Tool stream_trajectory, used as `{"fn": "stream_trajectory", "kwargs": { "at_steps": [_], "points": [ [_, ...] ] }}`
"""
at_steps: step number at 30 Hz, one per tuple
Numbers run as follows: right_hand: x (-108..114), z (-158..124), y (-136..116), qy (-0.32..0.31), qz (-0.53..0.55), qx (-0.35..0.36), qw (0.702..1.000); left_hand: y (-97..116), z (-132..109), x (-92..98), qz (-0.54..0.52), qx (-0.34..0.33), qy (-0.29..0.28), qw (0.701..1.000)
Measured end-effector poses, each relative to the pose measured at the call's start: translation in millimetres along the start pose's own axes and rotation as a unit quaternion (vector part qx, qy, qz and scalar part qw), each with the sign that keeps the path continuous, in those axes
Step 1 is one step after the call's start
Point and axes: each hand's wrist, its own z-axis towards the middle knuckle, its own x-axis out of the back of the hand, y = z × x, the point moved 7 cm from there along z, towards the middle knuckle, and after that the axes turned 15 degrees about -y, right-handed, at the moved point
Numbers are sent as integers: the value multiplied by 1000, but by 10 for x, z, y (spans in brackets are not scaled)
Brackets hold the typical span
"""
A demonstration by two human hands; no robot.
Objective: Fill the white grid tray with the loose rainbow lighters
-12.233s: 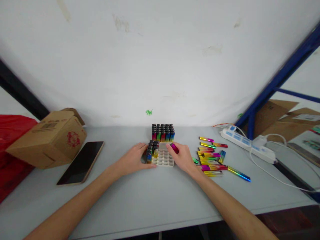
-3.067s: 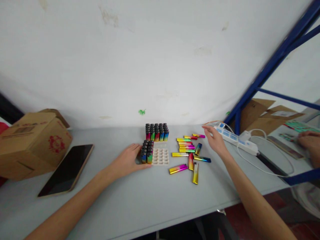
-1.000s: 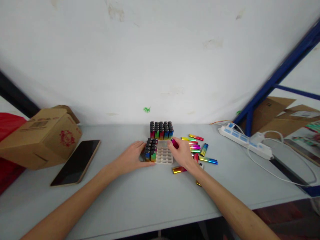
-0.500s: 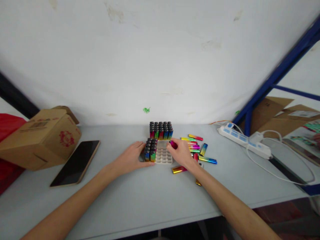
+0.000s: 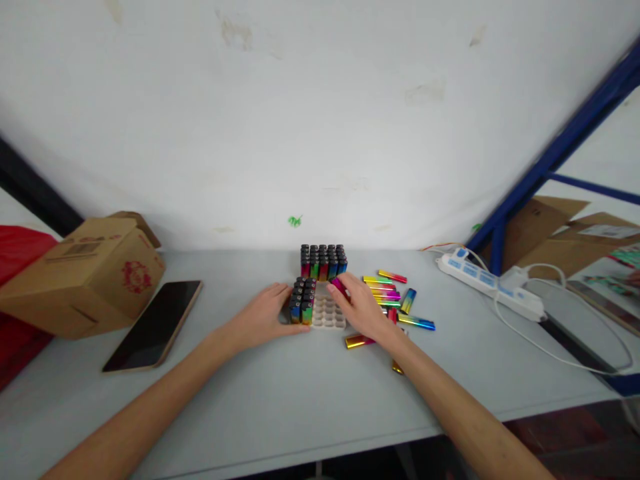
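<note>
A white slotted tray (image 5: 329,315) lies mid-table, its left columns filled with upright rainbow lighters (image 5: 303,301). My left hand (image 5: 263,316) rests against the tray's left side, fingers curled round that edge. My right hand (image 5: 359,308) hovers over the tray's far right part, closed on a magenta lighter (image 5: 339,285) held tilted above the empty slots. A full block of lighters (image 5: 323,261) stands behind the tray. Loose lighters (image 5: 388,293) lie to the right.
A cardboard box (image 5: 87,273) and a dark phone (image 5: 154,324) sit at the left. A white power strip (image 5: 487,284) with cables lies at the right, by a blue rack post (image 5: 545,163). The table's front edge (image 5: 320,453) is near me.
My right hand has carried the magenta lighter a little left and further over the tray. Earlier it reached to the loose lighters at the right. My left hand stays on the tray.
</note>
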Motion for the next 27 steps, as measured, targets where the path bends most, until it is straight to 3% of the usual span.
{"fn": "stream_trajectory", "kwargs": {
  "at_steps": [3, 12, 18, 27],
  "points": [
    [7, -9, -9, 4, -20, 21, 1000, -32, 5, -20, 4, 3, -2, 1000],
    [-51, 2, 154, -39, -24, -55, 997, -56, 0, -31, 4, -5, -4, 1000],
    [-168, 95, 49, -104, -148, -40, 983, -45, 6, -36, 13, -3, 2, 1000],
    [-82, 155, -10, -134, -283, -63, 948, -44, 14, -32, 23, -4, -8, 1000]
  ]
}}
